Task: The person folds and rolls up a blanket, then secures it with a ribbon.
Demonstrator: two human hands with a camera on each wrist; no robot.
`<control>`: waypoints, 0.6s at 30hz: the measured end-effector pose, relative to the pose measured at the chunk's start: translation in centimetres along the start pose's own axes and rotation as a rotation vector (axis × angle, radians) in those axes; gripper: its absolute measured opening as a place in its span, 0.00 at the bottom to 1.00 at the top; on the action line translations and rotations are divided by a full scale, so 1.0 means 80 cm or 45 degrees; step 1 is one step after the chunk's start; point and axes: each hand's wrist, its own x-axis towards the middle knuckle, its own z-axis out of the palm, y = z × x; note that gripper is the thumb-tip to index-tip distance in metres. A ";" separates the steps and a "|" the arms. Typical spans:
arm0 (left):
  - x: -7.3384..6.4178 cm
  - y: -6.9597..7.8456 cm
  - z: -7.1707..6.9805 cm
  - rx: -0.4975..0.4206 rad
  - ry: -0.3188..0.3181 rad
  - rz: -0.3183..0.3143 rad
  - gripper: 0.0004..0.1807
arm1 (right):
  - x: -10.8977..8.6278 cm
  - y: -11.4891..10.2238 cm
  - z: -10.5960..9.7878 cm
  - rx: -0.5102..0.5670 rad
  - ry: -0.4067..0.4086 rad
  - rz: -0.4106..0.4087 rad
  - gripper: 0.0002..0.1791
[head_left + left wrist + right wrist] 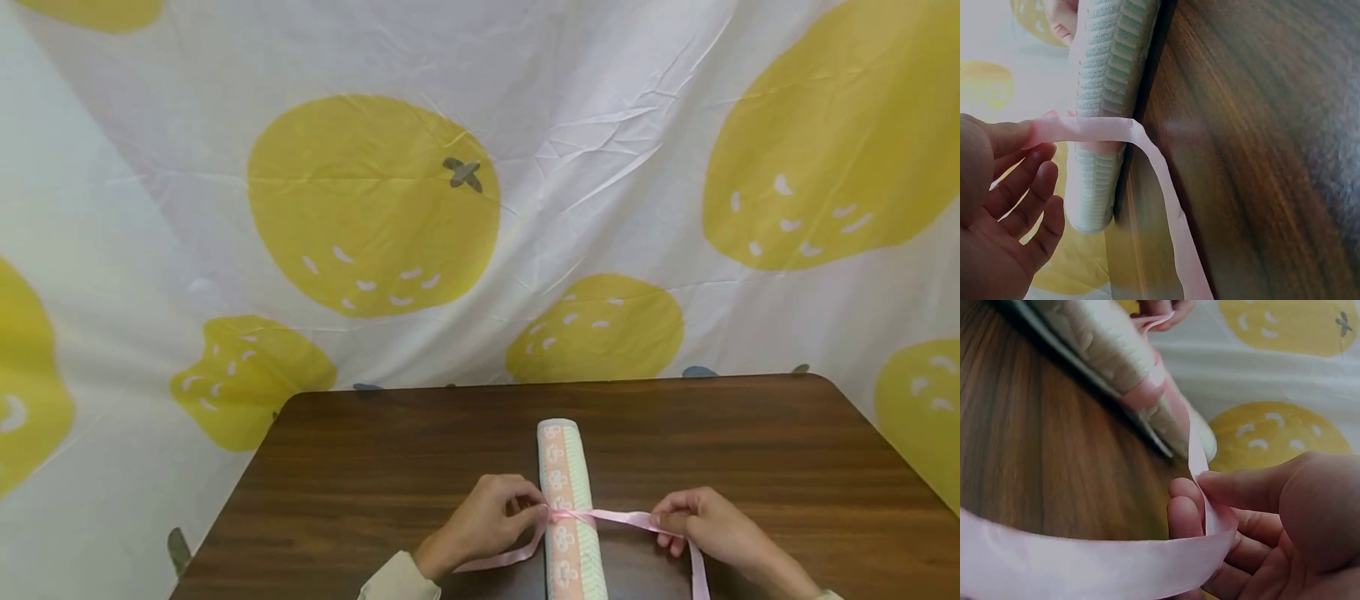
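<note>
A rolled towel (572, 475), pale green with an orange band of white flower shapes, lies lengthwise on the wooden table. Round its middle runs a pink ribbon (622, 518), crossed on top of the roll. My left hand (491, 517) pinches the ribbon between thumb and forefinger close to the towel's left side; its other fingers are loosely bent in the left wrist view, and a tail hangs down to the table. Off to the right, my right hand (708, 527) pinches the other end, which stretches from the crossing, with its loose tail (1085, 559) hanging below the fingers.
The dark wooden table (360, 467) has a straight far edge and rounded corners. Behind and beside it hangs a white cloth (525, 208) printed with large yellow fruit.
</note>
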 end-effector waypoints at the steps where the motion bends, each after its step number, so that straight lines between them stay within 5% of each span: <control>1: 0.000 0.000 0.000 0.006 -0.001 0.001 0.04 | 0.000 -0.003 0.000 0.020 0.001 0.014 0.12; 11: 0.000 0.002 -0.002 0.030 -0.011 0.004 0.04 | 0.004 -0.051 -0.006 0.291 -0.050 0.044 0.20; 18: -0.001 0.003 -0.001 0.023 -0.007 0.032 0.04 | 0.013 -0.089 0.000 0.317 -0.082 -0.043 0.19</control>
